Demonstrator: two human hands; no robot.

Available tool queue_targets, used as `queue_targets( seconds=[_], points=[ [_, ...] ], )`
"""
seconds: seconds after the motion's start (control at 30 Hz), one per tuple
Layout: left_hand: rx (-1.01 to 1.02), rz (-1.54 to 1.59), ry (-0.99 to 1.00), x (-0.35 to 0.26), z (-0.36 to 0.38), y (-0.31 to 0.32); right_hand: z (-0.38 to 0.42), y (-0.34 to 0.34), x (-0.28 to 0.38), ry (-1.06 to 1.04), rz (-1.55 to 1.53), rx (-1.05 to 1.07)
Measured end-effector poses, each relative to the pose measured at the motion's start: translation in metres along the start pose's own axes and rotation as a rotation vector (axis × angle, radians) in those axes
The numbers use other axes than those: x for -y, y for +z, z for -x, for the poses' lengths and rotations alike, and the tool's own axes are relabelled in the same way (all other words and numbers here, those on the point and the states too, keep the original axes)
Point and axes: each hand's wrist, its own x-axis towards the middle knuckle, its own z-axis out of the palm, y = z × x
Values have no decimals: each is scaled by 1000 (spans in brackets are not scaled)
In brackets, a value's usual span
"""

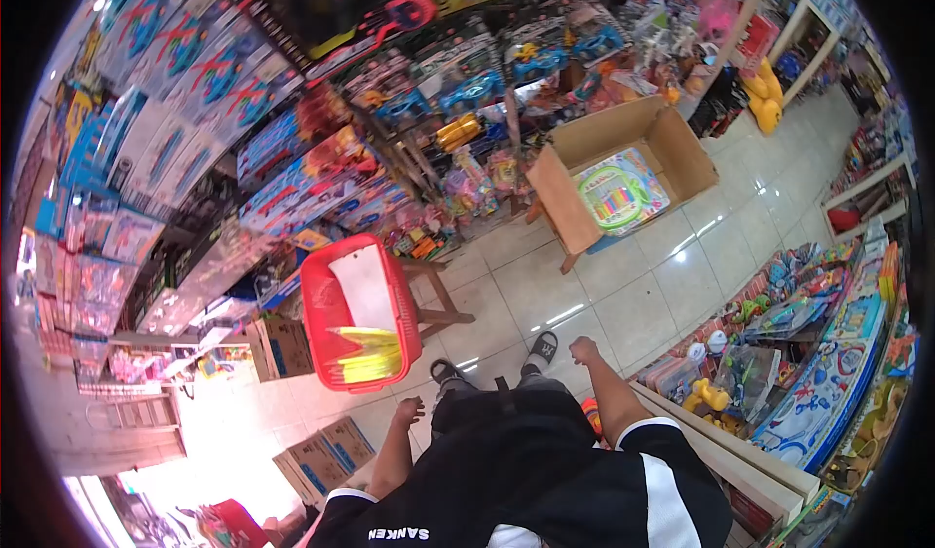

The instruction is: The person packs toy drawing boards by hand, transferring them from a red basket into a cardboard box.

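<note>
In the head view, with twelve o'clock taken as straight ahead of the wearer's body, nothing is seen to be held. The left hand point(409, 411), at nine o'clock, is released, its fingers loosely bent, just short of the red basket point(317, 304). The right hand point(584, 350), at two o'clock, is likewise empty as far as is shown, its fingers curled in; its palm is hidden.

The red basket is found at ten o'clock, beside the legs of a wooden stool point(450, 315); what bears it is not shown. A white sheet point(365, 290) and bright yellow items point(365, 355) are held in it. At one o'clock, a packaged toy point(623, 195) is seen in an open cardboard box point(568, 197). At three o'clock, toys are carried on a low display point(726, 448).

For good handling, the basket would best be steadied by its rim with one hand while the yellow items are gripped together with the other. The packaged toy would best be lifted flat by opposite edges, clear of the cardboard walls.
</note>
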Motion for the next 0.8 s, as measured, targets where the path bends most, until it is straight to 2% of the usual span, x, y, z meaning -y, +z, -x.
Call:
queue_targets(
  seconds=[0.03, 0.1, 0.13, 0.2, 0.3, 0.37, 0.43, 0.5, 0.57, 0.6, 0.73, 0.8],
  points=[
    [-2, 18, -5, 7, -1, -6, -2, 1, 9, -6, 16, 6],
    [-5, 55, 17, 23, -4, -18, -2, 6, 26, -184, 264, -23],
    [-5, 69, 14, 32, -8, -25, -3, 11, 37, -187, 278, -19],
    [-1, 94, 29, 49, -19, -41, -4, 24, 57, 40, 104, 20],
    [22, 113, 25, 93, -34, -72, 13, 60, 70, -11, 79, -5],
    [49, 126, 3, 115, -49, -96, -7, 98, 51, 31, 8, -58],
    [78, 142, -9, 130, -55, -116, -35, 136, 27, -141, -73, -154],
    [43, 161, -13, 135, -63, -137, -17, 139, 59, -135, -46, -131],
    [65, 193, 7, 152, -85, -166, 33, 138, 120, 111, -63, -156],
    [51, 222, 32, 144, -95, -176, 10, 146, 110, 1, 13, -192],
    [-15, 266, 112, 133, -97, -207, 28, 151, 152, 131, -85, -196],
    [-107, 348, 233, 126, -109, -219, 21, 161, 155, -53, -143, -464]
  ],
)
